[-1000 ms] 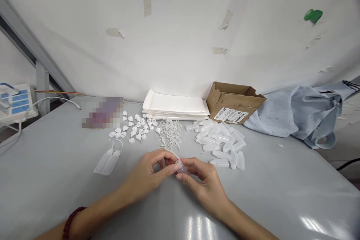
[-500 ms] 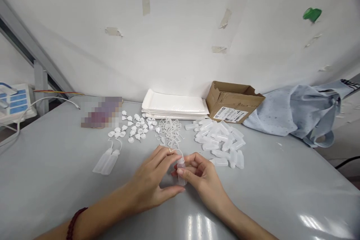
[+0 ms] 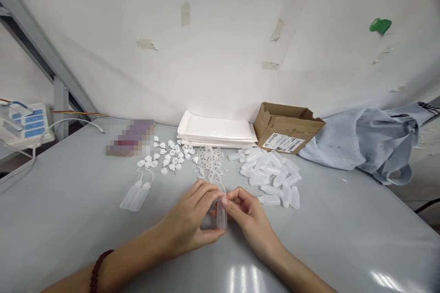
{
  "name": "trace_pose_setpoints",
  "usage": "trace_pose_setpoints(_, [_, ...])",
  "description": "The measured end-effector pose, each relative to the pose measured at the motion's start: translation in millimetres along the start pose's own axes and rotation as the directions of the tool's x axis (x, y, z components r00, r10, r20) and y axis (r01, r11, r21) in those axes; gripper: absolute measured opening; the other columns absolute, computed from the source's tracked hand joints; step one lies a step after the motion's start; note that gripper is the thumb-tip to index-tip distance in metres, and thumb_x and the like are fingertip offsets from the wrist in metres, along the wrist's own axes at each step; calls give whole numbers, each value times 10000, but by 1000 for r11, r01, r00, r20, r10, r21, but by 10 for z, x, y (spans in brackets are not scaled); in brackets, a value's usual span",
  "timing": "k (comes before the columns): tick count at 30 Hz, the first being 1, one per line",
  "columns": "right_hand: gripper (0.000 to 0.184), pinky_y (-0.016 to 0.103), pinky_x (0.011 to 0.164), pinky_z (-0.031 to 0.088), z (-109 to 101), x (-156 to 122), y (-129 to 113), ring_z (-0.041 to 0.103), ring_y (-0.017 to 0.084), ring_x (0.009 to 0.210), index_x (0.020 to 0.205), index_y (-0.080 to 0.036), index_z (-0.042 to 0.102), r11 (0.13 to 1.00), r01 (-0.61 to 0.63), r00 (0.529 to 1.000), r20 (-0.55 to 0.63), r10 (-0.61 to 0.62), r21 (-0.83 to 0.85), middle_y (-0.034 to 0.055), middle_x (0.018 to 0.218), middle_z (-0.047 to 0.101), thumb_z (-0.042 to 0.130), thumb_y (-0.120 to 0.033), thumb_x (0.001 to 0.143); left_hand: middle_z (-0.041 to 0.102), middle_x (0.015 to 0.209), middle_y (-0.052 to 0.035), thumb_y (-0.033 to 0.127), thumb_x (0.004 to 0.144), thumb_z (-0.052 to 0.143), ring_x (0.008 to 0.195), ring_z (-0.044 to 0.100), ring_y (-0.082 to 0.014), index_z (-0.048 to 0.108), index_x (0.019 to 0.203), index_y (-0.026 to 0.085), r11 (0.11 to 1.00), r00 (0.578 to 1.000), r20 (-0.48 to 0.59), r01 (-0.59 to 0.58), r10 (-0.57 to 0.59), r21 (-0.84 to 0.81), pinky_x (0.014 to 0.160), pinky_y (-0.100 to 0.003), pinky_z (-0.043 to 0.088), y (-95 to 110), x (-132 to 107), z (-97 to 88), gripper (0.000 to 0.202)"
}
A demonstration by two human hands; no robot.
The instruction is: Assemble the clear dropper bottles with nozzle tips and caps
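Note:
A small translucent plastic bottle [image 3: 221,216] stands upright on the grey table [image 3: 68,219] between my two hands. My left hand [image 3: 187,222] is wrapped round its body, thumb below and fingers curled over. My right hand [image 3: 248,217] pinches at the bottle's top, where a thin white plastic strap [image 3: 222,187] loops up. Behind my hands lie a tangle of white straps [image 3: 209,162], a scatter of small white caps [image 3: 168,155] and a pile of empty bottles [image 3: 271,174].
Two bottles with straps and caps fitted [image 3: 135,194] lie at the left. A stack of white trays [image 3: 216,130], an open cardboard box [image 3: 287,128] and a blue cloth bag [image 3: 371,139] sit along the wall. A blue-and-white device with cables [image 3: 25,123] is far left.
The bottle went from lying sideways between my fingertips to standing upright on the table. My left hand closed round it and my right moved to its top. The camera tilted slightly.

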State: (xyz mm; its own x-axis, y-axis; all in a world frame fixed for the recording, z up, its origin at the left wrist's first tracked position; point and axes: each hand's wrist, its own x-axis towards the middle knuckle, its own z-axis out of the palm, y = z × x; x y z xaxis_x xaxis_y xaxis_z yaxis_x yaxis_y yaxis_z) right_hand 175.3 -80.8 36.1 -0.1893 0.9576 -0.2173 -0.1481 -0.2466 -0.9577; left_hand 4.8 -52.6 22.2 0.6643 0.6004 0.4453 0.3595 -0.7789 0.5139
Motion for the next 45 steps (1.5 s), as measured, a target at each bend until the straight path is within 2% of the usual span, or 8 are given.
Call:
trace_pose_setpoints(9, [339, 300, 697, 471, -55, 17, 31, 601, 162, 678, 747, -173, 552, 988, 9, 1000, -10, -11, -156, -3, 665, 598, 640, -498, 788, 583, 1064, -87, 167, 772, 659, 1011, 485, -246, 449, 1140, 168, 1000, 998, 59, -2, 1, 23, 874, -395, 448, -7, -8, -45, 424])
trace_pose_setpoints(15, [370, 290, 675, 487, -67, 65, 84, 600, 156, 671, 735, -165, 574, 983, -15, 1000, -13, 12, -181, 3, 698, 598, 656, -525, 754, 590, 1037, -76, 173, 705, 695, 993, 484, -244, 496, 1102, 169, 994, 989, 106, 107, -102, -37, 856, -384, 461, -16, 8, -48, 444])
trace_pose_setpoints(19, [363, 286, 663, 492, -77, 77, 95, 600, 149, 652, 740, -161, 603, 977, 0, 1000, -11, -3, -212, 1, 713, 603, 667, -518, 741, 601, 1009, -83, 175, 722, 667, 977, 488, -248, 514, 1111, 163, 997, 987, 143, 72, -74, 19, 833, -390, 468, 13, 16, -103, 418])
trace_pose_setpoints(23, [341, 297, 684, 482, -61, 51, 75, 631, 174, 688, 728, -163, 592, 971, 0, 1000, 0, 0, -241, 29, 685, 662, 664, -496, 752, 603, 1041, -95, 186, 745, 653, 1025, 484, -256, 509, 1144, 161, 991, 988, 125, 80, -94, 108, 860, -391, 463, -9, -47, -244, 425])
trace_pose_setpoints(27, [325, 298, 674, 471, -23, 20, 33, 653, 182, 688, 729, -168, 581, 975, -4, 999, -37, -5, -222, 45, 691, 685, 661, -482, 752, 594, 1075, -78, 251, 764, 666, 1062, 453, -254, 507, 1148, 180, 962, 977, 50, 196, -209, 190, 885, -377, 445, -142, -222, -505, 422])
trace_pose_setpoints(31, [304, 294, 644, 475, -18, 15, -16, 648, 174, 654, 713, -176, 586, 974, -18, 998, -54, 6, -227, 33, 678, 676, 674, -466, 736, 583, 1054, -56, 322, 761, 674, 1079, 432, -254, 535, 1123, 209, 929, 944, 106, 280, -312, 241, 882, -360, 431, -295, -408, -806, 404])
trace_pose_setpoints(34, [291, 295, 624, 478, -45, 29, -45, 636, 167, 625, 707, -182, 591, 972, -9, 997, -81, -10, -236, 24, 673, 671, 686, -457, 721, 576, 1047, -47, 335, 758, 665, 1088, 435, -247, 553, 1119, 232, 915, 916, 151, 335, -373, 226, 872, -339, 429, -379, -505, -955, 391])
trace_pose_setpoints(45, [293, 281, 591, 443, -111, 74, -38, 585, 153, 587, 707, -181, 589, 967, 13, 993, -112, -42, -253, 12, 621, 635, 667, -463, 719, 593, 967, -32, 320, 733, 678, 1039, 458, -239, 605, 1046, 238, 906, 900, 191, 341, -391, 249, 840, -313, 436, -378, -583, -1092, 332])
